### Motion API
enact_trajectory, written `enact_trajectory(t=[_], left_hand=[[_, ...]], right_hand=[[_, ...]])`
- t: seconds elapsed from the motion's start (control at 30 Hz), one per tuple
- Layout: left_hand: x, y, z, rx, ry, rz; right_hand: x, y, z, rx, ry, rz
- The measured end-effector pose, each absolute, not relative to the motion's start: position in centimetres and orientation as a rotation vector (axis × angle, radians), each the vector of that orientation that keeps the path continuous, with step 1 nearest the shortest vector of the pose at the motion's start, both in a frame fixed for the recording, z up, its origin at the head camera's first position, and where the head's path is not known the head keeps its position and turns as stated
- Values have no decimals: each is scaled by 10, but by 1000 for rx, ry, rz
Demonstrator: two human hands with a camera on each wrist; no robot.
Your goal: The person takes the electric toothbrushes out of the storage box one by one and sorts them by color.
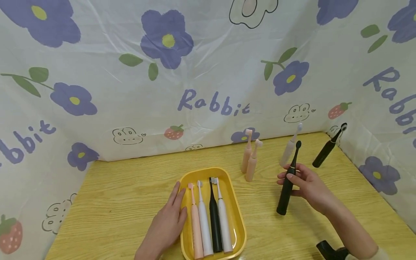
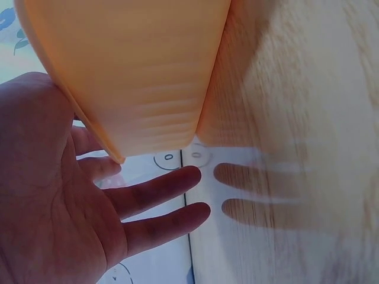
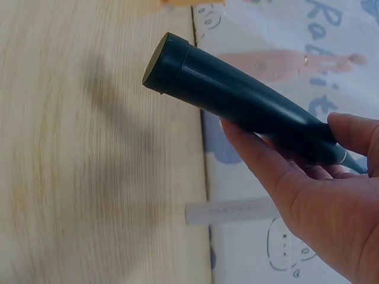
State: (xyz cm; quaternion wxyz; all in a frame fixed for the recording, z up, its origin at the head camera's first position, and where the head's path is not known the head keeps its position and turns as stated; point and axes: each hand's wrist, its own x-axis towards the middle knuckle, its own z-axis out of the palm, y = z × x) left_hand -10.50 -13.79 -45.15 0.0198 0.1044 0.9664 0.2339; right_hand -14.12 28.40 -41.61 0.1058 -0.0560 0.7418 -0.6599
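Note:
My right hand (image 1: 308, 186) grips a black electric toothbrush (image 1: 284, 195) by its handle, brush head up. In the right wrist view, the same toothbrush's flat base (image 3: 157, 62) is raised off the wooden surface. My left hand (image 1: 167, 220) rests at the left rim of a yellow tray (image 1: 241, 231), fingers extended; in the left wrist view two fingers (image 2: 160, 192) stretch out free beneath the rim. Side by side in the tray lie a pink toothbrush (image 1: 196, 231), a white one (image 1: 204, 227), a black one (image 1: 214, 224) and another white one (image 1: 224, 224).
Two pink toothbrushes (image 1: 251, 168) stand upright behind the tray. A white toothbrush (image 1: 287, 151) stands behind my right hand, and another black one (image 1: 325, 151) near the right corner. A printed cloth (image 1: 211, 72) surrounds the table (image 1: 123, 202). A black object (image 1: 328, 250) shows by my right forearm.

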Motion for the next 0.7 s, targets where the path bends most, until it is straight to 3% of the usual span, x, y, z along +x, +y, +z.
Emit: enact_trajectory(t=[0.7], left_hand=[[-105,-138,-451,323,2991,722]], right_hand=[[-159,336,-417,-101,2566,-1879]])
